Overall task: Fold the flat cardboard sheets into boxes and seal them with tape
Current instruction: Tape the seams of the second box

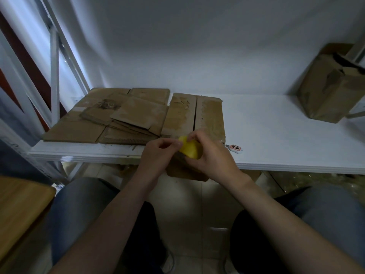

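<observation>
A yellow roll of tape (pixel 190 148) sits between both hands at the front edge of the white shelf (pixel 286 135). My right hand (pixel 211 153) grips the roll from the right. My left hand (pixel 161 154) pinches at the roll's upper left edge with its fingertips. Just behind the hands stands a folded cardboard box (pixel 194 114) with its two top flaps meeting at a dark seam. A pile of flat cardboard sheets (pixel 110 115) lies on the shelf to the left. Part of the box's near side is hidden by my hands.
A small white tag with red characters (pixel 235 148) lies on the shelf right of my hands. A worn closed cardboard box (pixel 329 86) stands at the far right. A white metal rack post (pixel 54 76) rises at left. A wooden surface (pixel 17 210) is at lower left.
</observation>
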Demonstrator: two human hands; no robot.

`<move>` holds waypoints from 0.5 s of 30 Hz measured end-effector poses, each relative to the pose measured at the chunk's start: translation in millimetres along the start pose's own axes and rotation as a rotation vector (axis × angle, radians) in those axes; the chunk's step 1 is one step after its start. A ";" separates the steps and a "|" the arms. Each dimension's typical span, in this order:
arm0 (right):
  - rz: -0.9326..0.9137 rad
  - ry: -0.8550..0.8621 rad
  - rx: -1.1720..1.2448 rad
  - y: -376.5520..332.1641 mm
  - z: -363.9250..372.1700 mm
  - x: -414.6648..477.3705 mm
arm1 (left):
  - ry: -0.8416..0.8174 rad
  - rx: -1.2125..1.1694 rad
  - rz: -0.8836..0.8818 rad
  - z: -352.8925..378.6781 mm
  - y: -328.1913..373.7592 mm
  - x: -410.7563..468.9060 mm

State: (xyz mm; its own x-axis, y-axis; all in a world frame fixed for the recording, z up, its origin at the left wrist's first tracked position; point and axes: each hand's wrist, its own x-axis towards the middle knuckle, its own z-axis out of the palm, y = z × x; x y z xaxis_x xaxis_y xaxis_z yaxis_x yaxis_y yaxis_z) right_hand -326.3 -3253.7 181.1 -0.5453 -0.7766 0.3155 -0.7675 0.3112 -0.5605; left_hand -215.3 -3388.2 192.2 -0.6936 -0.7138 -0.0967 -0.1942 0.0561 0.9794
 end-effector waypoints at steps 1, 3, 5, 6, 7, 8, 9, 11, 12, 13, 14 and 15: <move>-0.033 0.007 -0.031 -1.6 -3.7 1.0 | -0.007 -0.002 0.000 0.9 3.5 1.0; -0.108 0.009 -0.096 -2.6 -10.5 2.8 | -0.001 0.031 0.009 1.1 8.6 6.7; -0.174 -0.019 -0.149 -0.8 -16.3 5.6 | -0.012 0.082 0.016 -0.6 12.6 13.5; -0.200 -0.026 -0.166 0.9 -19.0 6.9 | -0.029 0.108 0.023 -2.1 14.7 15.9; -0.220 -0.025 -0.175 2.6 -21.6 7.8 | -0.047 0.132 0.042 -3.9 15.9 17.6; -0.234 -0.024 -0.171 4.6 -24.1 7.9 | -0.059 0.151 0.073 -5.5 16.7 18.6; -0.243 -0.027 -0.153 6.8 -26.4 7.8 | -0.061 0.161 0.104 -7.4 17.1 19.7; -0.259 -0.046 -0.082 11.5 -30.1 6.9 | -0.046 0.156 0.135 -11.0 17.5 22.5; -0.265 -0.063 -0.050 13.4 -31.4 6.7 | -0.035 0.148 0.141 -13.0 17.9 24.2; -0.263 -0.089 -0.032 15.1 -33.1 7.6 | -0.029 0.146 0.147 -15.0 18.5 25.6; -0.249 -0.128 -0.033 16.4 -36.2 9.9 | -0.030 0.148 0.148 -16.8 18.7 27.0; -0.220 -0.184 -0.060 17.9 -40.1 13.5 | -0.034 0.149 0.142 -18.5 18.0 28.6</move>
State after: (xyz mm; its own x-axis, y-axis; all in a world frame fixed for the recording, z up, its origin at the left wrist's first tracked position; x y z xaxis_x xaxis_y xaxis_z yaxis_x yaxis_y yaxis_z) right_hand -360.9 -3236.7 206.0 -0.2976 -0.9136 0.2772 -0.8820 0.1519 -0.4462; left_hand -225.8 -3420.5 210.4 -0.7442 -0.6672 0.0324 -0.1910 0.2590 0.9468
